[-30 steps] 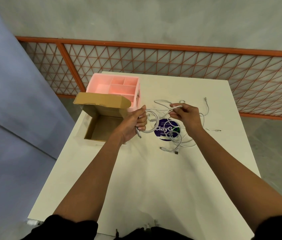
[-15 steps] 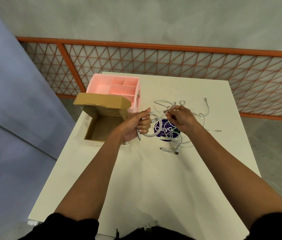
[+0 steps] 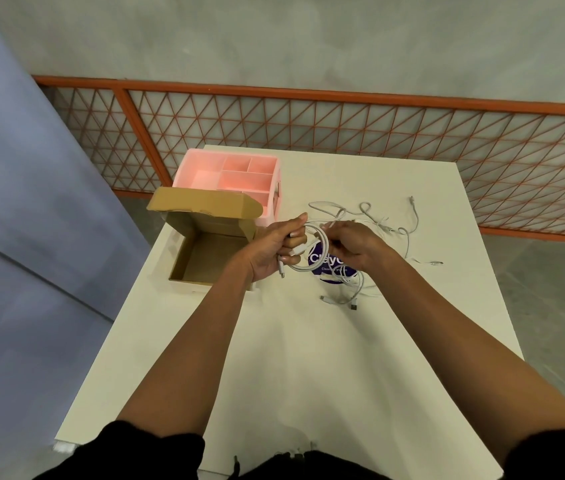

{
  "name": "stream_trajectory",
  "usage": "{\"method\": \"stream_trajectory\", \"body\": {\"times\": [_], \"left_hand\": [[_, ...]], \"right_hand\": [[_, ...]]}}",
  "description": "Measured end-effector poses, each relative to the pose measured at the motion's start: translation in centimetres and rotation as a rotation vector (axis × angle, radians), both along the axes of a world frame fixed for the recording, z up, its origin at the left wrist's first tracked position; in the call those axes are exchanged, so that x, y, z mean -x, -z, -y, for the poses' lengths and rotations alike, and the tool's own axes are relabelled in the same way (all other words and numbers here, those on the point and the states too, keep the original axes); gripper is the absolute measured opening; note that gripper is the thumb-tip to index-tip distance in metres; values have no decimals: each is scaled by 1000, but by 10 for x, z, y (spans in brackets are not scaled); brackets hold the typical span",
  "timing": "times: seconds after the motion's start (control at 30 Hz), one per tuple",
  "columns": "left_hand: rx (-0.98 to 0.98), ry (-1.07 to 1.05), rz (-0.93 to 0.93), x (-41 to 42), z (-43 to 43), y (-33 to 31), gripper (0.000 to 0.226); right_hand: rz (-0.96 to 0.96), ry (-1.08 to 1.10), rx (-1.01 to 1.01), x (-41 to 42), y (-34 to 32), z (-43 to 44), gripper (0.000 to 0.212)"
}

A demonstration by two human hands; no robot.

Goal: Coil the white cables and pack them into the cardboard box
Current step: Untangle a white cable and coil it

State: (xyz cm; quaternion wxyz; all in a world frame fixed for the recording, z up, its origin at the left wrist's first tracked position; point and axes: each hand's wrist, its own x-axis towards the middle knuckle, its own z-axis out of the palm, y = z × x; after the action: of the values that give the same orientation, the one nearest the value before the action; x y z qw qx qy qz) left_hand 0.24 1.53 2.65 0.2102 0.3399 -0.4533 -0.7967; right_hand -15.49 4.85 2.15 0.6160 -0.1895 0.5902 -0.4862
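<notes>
My left hand (image 3: 276,249) grips a white cable coil (image 3: 322,252), with one plug end hanging below its fingers. My right hand (image 3: 352,245) pinches the same cable just to the right, feeding a loop against the coil. Both hands hover over the white table (image 3: 274,358), right of the open cardboard box (image 3: 205,258), whose inside shows bare and whose lid stands up at the back. More loose white cables (image 3: 381,223) lie tangled behind and under my right hand, with plug ends (image 3: 340,301) toward me.
A pink compartment organiser (image 3: 229,178) stands behind the cardboard box. A round purple sticker (image 3: 329,268) lies under the cables. An orange mesh fence (image 3: 343,133) runs beyond the table's far edge. The table drops off at the left and right.
My right hand has moved left and down toward my left hand, bringing the cable strand in. The loop in my left hand has grown rounder and fuller.
</notes>
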Motion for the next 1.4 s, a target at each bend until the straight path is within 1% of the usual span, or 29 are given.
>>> {"method": "stream_trajectory", "body": {"times": [0.1,0.17,0.2,0.27,0.33,0.37,0.43,0.5,0.57,0.63,0.67,0.73,0.83,0.87,0.97,1.17,1.3,1.37,1.4], "left_hand": [[57,-52,56,4,1,2,42],[74,-122,81,4,2,5,43],[84,-156,91,3,2,7,44],[107,-212,101,2,1,9,44],[131,-244,107,2,1,11,43],[141,-252,107,2,1,11,42],[156,-262,104,3,0,12,41],[168,-280,100,3,1,13,40],[183,-315,98,4,0,14,39],[218,-357,122,7,0,14,38],[238,-378,143,8,-1,14,38],[267,-428,167,9,-1,14,37],[267,-455,173,6,1,14,34],[272,-436,181,6,1,15,34],[297,-393,203,5,-1,20,35],[281,-403,200,5,-1,19,29],[258,-402,186,9,0,23,20],[285,-391,205,11,-1,25,20],[295,-390,218,11,-1,25,21]], "right_hand": [[-199,-153,56,-4,-6,-7,13],[-293,-246,96,-3,-11,-11,12],[-304,-282,107,-1,-11,-12,15],[-260,-318,111,0,-12,-14,23],[-221,-360,125,0,-12,-15,17],[-233,-395,134,-1,-13,-16,14],[-293,-434,163,-1,-13,-18,23],[-420,-424,208,-2,-13,-17,27],[-618,-377,213,-5,-15,-14,29],[-752,-267,143,-8,-19,-10,28],[-764,-228,108,-8,-20,-8,29],[-687,-258,48,-7,-23,-5,31],[-444,-403,29,-5,-30,-7,17],[-417,-445,27,-4,-30,-8,15],[-443,-528,66,-1,-32,-10,22],[-524,-491,255,1,-46,-14,25],[-486,-520,335,1,-52,-15,24],[-469,-534,371,1,-52,-15,25],[-430,-537,392,2,-52,-15,26]]}}
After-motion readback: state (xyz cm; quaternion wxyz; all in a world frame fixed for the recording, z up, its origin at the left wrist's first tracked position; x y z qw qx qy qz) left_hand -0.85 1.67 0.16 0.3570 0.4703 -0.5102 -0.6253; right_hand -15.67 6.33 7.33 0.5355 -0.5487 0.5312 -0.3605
